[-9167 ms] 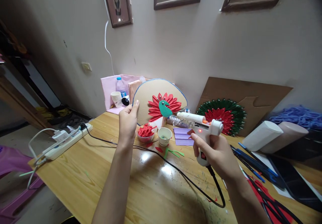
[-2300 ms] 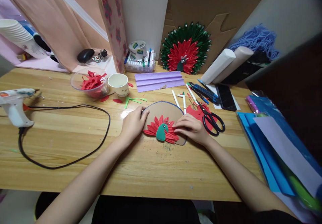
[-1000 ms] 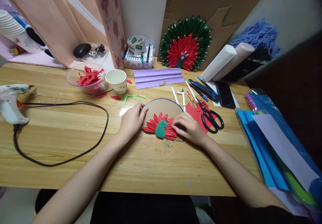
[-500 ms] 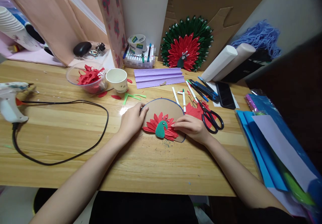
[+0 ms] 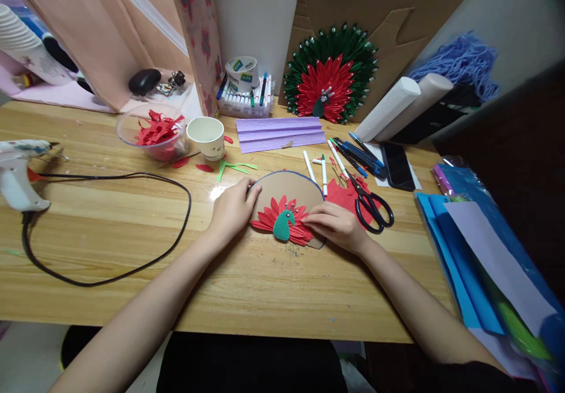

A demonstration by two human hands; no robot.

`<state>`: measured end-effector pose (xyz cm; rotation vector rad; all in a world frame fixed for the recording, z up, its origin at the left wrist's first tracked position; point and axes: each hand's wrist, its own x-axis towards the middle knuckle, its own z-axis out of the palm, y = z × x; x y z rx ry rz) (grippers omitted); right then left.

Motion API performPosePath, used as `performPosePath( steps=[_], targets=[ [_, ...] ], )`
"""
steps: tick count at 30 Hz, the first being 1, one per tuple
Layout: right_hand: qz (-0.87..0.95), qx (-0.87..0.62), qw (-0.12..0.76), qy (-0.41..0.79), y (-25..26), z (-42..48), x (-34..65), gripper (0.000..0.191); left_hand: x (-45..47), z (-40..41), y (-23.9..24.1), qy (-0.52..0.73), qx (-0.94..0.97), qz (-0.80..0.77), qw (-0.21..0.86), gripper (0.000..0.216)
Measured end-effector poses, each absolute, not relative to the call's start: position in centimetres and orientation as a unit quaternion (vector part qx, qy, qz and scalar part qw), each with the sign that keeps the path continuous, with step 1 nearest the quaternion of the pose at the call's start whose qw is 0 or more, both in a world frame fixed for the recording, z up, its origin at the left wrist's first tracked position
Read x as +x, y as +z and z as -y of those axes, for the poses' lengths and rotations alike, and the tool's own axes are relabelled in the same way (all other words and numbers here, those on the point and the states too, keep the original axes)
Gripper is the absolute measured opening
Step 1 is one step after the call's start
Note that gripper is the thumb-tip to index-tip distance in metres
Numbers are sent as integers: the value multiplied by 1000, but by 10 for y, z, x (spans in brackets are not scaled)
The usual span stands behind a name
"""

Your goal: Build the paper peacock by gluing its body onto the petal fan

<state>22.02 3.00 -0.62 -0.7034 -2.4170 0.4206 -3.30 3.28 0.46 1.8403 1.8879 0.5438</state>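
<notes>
text: none legible | tape roll [image 5: 242, 79]: label too small | paper cup [image 5: 206, 140]: print too small

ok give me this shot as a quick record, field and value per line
left hand: holding card by its left edge
right hand: at red petals, right side
on card: petals around green bird
glue gun: far left on table
scissors: on red paper
cup: beside bowl

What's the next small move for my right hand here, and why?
Perhaps press the red petals gently with your right hand: its fingertips are at their right side, while your left hand holds the cardboard at its left edge.
</notes>
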Motion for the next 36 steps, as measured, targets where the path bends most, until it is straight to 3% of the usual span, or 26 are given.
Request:
performPosePath(
  steps=[15,36],
  targets=[
    [916,-262,270,139,-6,-32,220,17,-32,-33,6,195,666,-683,228,31],
    [933,-235,253,103,1,-32,211,7,-32,-33,5,192,671,-682,218,33]
  ],
)
